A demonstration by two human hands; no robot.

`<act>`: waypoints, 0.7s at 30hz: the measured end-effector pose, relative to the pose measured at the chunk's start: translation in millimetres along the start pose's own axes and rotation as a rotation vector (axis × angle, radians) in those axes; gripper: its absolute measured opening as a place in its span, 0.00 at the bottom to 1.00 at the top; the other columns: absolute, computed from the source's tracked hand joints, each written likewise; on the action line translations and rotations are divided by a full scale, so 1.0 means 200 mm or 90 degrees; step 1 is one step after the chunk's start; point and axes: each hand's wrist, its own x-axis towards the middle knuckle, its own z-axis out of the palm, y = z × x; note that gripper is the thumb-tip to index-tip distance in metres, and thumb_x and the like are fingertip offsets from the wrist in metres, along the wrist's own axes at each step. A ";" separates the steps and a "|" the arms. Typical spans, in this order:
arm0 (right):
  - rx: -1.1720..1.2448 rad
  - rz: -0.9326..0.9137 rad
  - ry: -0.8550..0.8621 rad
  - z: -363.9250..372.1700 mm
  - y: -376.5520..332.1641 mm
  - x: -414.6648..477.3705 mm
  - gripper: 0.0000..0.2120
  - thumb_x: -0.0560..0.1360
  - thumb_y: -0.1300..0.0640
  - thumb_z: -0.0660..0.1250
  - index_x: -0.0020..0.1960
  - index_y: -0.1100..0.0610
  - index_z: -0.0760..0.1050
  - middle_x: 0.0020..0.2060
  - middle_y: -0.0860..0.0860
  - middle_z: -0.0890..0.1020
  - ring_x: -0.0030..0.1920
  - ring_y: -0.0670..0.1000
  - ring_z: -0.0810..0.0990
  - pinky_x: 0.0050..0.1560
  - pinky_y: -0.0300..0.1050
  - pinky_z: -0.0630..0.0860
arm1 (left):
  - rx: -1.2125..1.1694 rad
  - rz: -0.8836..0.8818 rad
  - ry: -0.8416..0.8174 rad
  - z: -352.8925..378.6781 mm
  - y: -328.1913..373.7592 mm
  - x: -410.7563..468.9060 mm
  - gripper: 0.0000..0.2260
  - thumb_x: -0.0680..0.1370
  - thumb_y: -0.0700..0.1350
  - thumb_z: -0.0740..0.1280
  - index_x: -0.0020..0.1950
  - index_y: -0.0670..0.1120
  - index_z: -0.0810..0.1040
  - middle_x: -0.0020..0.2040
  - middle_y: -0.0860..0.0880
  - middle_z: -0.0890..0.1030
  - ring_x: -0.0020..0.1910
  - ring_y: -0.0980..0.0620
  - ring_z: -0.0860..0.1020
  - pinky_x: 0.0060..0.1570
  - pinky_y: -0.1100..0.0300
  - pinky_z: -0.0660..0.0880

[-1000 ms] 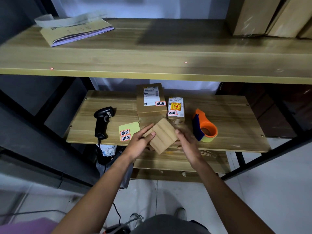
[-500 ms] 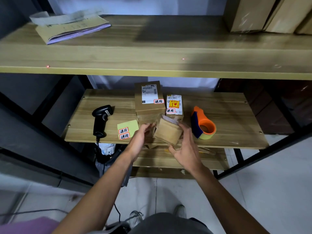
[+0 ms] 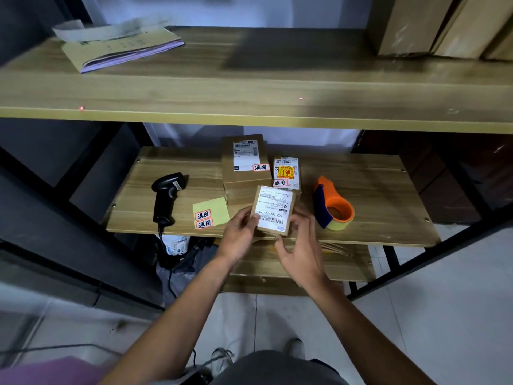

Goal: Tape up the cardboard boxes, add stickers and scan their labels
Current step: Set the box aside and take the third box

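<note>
Left hand (image 3: 239,235) and right hand (image 3: 301,250) each pinch 1 side edge of box (image 3: 273,211), fingers curled, label (image 3: 274,204) face-up, probably ready for sticker sheet (image 3: 212,211) and scanner (image 3: 166,194).

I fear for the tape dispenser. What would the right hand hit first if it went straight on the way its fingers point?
The small box: the right hand has its fingers at that box's right edge. Behind it, likely the yellow-stickered box. The tape dispenser sits off to the right.
</note>
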 end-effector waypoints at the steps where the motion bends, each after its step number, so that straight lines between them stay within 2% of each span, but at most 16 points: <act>1: 0.066 0.067 0.006 0.01 -0.02 -0.01 0.27 0.74 0.54 0.71 0.69 0.57 0.66 0.65 0.51 0.71 0.57 0.41 0.77 0.50 0.49 0.83 | -0.011 -0.003 0.006 0.00 0.00 0.00 0.14 0.83 0.47 0.65 0.69 0.51 0.77 0.61 0.52 0.83 0.58 0.54 0.80 0.61 0.54 0.75; 3: 0.197 0.218 0.009 0.02 -0.03 0.00 0.33 0.75 0.53 0.72 0.75 0.53 0.62 0.63 0.48 0.75 0.59 0.39 0.77 0.57 0.50 0.81 | -0.030 -0.012 0.013 0.00 0.01 0.01 0.13 0.83 0.47 0.65 0.68 0.51 0.77 0.58 0.50 0.84 0.55 0.51 0.82 0.56 0.52 0.78; 5: 0.316 0.341 0.005 0.02 -0.04 0.04 0.39 0.73 0.46 0.71 0.79 0.48 0.57 0.58 0.47 0.81 0.59 0.43 0.80 0.60 0.54 0.80 | -0.049 -0.025 -0.005 0.00 0.02 0.01 0.14 0.82 0.46 0.67 0.68 0.51 0.77 0.58 0.48 0.85 0.52 0.50 0.83 0.49 0.53 0.81; 6: 0.375 0.377 -0.001 0.01 -0.04 0.05 0.39 0.73 0.46 0.71 0.79 0.48 0.57 0.56 0.48 0.83 0.58 0.46 0.82 0.59 0.55 0.80 | -0.060 -0.026 -0.015 -0.01 0.03 0.02 0.15 0.82 0.45 0.68 0.68 0.51 0.77 0.57 0.48 0.85 0.52 0.51 0.84 0.45 0.55 0.81; 7: 0.423 0.398 -0.011 0.01 -0.04 0.07 0.36 0.75 0.49 0.70 0.79 0.49 0.59 0.54 0.50 0.84 0.56 0.48 0.83 0.58 0.55 0.81 | -0.072 -0.024 -0.023 -0.02 0.04 0.03 0.15 0.81 0.43 0.69 0.68 0.52 0.78 0.57 0.48 0.85 0.52 0.51 0.83 0.42 0.59 0.81; 9: 0.433 0.405 -0.043 -0.03 -0.06 0.09 0.21 0.80 0.56 0.67 0.72 0.53 0.70 0.51 0.48 0.85 0.51 0.49 0.85 0.54 0.50 0.83 | -0.080 -0.011 -0.025 -0.04 0.06 0.04 0.14 0.80 0.42 0.71 0.65 0.53 0.81 0.56 0.51 0.85 0.52 0.54 0.83 0.41 0.64 0.79; 11: 0.390 0.404 -0.075 -0.05 -0.06 0.10 0.13 0.81 0.56 0.65 0.65 0.55 0.77 0.45 0.41 0.85 0.48 0.47 0.85 0.53 0.52 0.83 | -0.064 -0.001 -0.027 -0.07 0.10 0.06 0.14 0.78 0.41 0.72 0.62 0.53 0.83 0.53 0.53 0.86 0.48 0.58 0.84 0.40 0.68 0.77; 13: 0.374 0.412 -0.112 -0.09 -0.03 0.12 0.07 0.82 0.53 0.65 0.58 0.51 0.79 0.43 0.40 0.85 0.49 0.48 0.85 0.56 0.54 0.81 | -0.036 0.002 -0.038 -0.10 0.14 0.08 0.14 0.77 0.40 0.74 0.61 0.50 0.84 0.51 0.53 0.86 0.45 0.60 0.84 0.39 0.70 0.76; 15: 0.362 0.413 -0.136 -0.13 -0.01 0.15 0.05 0.81 0.52 0.65 0.52 0.47 0.80 0.47 0.44 0.85 0.54 0.50 0.84 0.56 0.50 0.78 | -0.011 0.003 -0.056 -0.15 0.17 0.10 0.14 0.75 0.39 0.76 0.59 0.49 0.85 0.52 0.51 0.87 0.46 0.58 0.84 0.43 0.70 0.76; 17: 0.370 0.409 -0.161 -0.18 0.00 0.19 0.04 0.81 0.50 0.66 0.53 0.44 0.79 0.52 0.46 0.84 0.56 0.48 0.82 0.55 0.44 0.76 | 0.019 -0.001 -0.080 -0.18 0.19 0.13 0.13 0.73 0.41 0.78 0.57 0.51 0.86 0.52 0.51 0.87 0.52 0.53 0.85 0.54 0.64 0.78; 19: 0.402 0.418 -0.225 -0.22 0.00 0.24 0.14 0.78 0.42 0.67 0.63 0.40 0.77 0.58 0.45 0.84 0.58 0.45 0.82 0.61 0.45 0.74 | 0.036 -0.010 -0.111 -0.20 0.23 0.15 0.13 0.72 0.43 0.78 0.56 0.52 0.87 0.52 0.50 0.87 0.56 0.50 0.84 0.62 0.56 0.77; 21: 0.428 0.419 -0.291 -0.23 0.02 0.28 0.26 0.72 0.35 0.69 0.69 0.36 0.73 0.63 0.43 0.82 0.63 0.47 0.80 0.67 0.53 0.73 | 0.029 -0.021 -0.154 -0.20 0.26 0.15 0.13 0.73 0.41 0.77 0.57 0.50 0.86 0.53 0.48 0.87 0.58 0.48 0.83 0.64 0.54 0.76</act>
